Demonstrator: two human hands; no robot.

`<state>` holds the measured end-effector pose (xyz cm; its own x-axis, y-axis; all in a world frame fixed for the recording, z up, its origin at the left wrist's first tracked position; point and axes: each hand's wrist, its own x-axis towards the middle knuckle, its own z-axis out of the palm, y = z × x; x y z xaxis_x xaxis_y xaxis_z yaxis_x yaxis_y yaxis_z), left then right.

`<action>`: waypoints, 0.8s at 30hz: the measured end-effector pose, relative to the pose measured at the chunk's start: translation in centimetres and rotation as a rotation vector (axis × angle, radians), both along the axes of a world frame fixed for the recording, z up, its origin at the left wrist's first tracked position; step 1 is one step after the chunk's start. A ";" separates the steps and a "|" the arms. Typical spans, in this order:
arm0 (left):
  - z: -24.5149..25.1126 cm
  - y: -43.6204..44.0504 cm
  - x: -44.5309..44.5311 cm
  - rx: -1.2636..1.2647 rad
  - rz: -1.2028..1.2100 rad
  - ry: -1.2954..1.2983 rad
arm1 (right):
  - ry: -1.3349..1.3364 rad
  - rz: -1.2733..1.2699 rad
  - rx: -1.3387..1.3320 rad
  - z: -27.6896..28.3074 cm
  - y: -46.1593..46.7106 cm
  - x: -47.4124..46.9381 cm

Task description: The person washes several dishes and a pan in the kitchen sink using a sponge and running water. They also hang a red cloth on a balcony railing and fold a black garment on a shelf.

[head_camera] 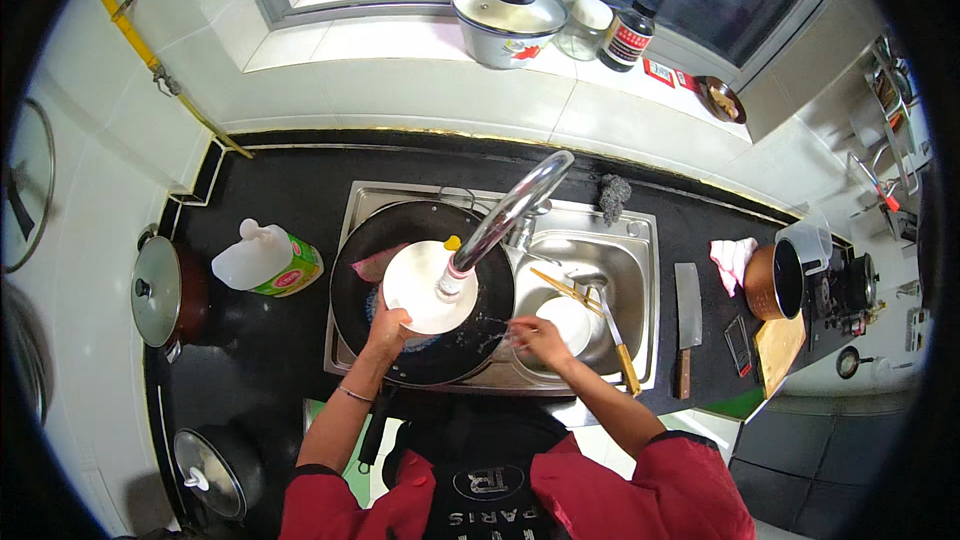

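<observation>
My left hand (391, 326) grips the rim of a white bowl (409, 289) under the end of the chrome faucet (514, 206). The bowl is above a large black wok (375, 229) that covers the left sink basin. A pinkish cloth (371, 264) lies inside the wok, partly hidden by the bowl. My right hand (538, 337) hovers between the wok and the right basin (637, 270), fingers loosely bent, with nothing seen in them. Water splashes show beside its fingertips. Beneath it, another white bowl (570, 322) sits in the basin beside wooden chopsticks (555, 285) and a wooden-handled utensil (622, 352).
A cleaver (687, 307) lies right of the sink, with a brown pot (763, 281) and wooden board (780, 352) beyond. Steel wool (614, 196) rests behind the basin. To the left stand a detergent jug (259, 262) and a lidded pot (161, 292). The wok's handle (375, 427) projects toward me.
</observation>
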<state>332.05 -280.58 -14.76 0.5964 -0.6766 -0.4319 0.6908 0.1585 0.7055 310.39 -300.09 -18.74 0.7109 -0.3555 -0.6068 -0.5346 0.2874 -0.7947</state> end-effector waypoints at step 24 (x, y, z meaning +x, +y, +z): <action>-1.1 -1.4 0.0 0.063 -0.398 0.140 | 0.344 -0.186 -0.426 -16.3 -10.8 -15.0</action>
